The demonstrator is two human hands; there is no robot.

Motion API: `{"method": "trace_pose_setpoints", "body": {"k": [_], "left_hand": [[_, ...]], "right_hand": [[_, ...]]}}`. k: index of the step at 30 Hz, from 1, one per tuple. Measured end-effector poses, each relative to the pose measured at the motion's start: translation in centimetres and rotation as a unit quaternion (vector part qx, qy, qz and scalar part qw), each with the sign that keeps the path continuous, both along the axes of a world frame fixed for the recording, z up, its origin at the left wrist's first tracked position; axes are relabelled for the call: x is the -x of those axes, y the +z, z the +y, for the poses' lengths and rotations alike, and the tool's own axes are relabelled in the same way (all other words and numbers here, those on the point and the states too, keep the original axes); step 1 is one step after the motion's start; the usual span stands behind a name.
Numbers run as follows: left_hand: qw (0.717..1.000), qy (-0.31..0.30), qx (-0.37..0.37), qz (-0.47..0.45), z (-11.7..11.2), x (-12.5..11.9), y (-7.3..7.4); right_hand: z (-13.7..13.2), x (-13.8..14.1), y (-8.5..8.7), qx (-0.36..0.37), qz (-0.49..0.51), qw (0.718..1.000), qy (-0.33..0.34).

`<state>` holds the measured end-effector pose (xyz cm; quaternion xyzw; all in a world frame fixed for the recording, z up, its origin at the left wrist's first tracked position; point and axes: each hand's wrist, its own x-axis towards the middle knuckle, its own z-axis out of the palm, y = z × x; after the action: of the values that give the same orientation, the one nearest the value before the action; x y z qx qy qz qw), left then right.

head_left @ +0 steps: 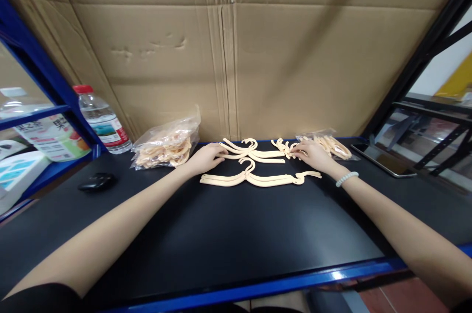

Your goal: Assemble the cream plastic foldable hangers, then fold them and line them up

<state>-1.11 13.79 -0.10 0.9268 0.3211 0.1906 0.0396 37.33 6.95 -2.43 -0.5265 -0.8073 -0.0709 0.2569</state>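
Observation:
Two cream plastic clothes hangers lie on the black table in front of me, one behind the other. On the rear hanger [265,155], whose arms are partly split apart, my left hand [207,159] has its fingertips closed around the left end. My right hand [313,154] is at that hanger's right end, fingers pinched among a cluster of small cream hook-shaped pieces [282,146]; its exact hold is partly hidden. Nearer to me, untouched, lies the front hanger [224,180] with its hook upward. A loose curved piece [307,175] rests against its right end.
A clear bag of cream parts [164,144] stands left, another bag [334,146] right. A water bottle [105,123], a black mouse [97,181] and a phone [383,159] lie around them. Cardboard [155,67] walls the back; a blue edge [258,288] runs in front.

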Motion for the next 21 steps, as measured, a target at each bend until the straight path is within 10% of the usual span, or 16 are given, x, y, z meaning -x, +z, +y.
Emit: {"method": "trace_pose_setpoints", "body": {"k": [21], "left_hand": [[0.996, 0.044, 0.024, -0.078, -2.1, -0.3, 1.5]], "right_hand": [[-0.7, 0.8, 0.7, -0.073, 0.086, 0.993, -0.024]]}}
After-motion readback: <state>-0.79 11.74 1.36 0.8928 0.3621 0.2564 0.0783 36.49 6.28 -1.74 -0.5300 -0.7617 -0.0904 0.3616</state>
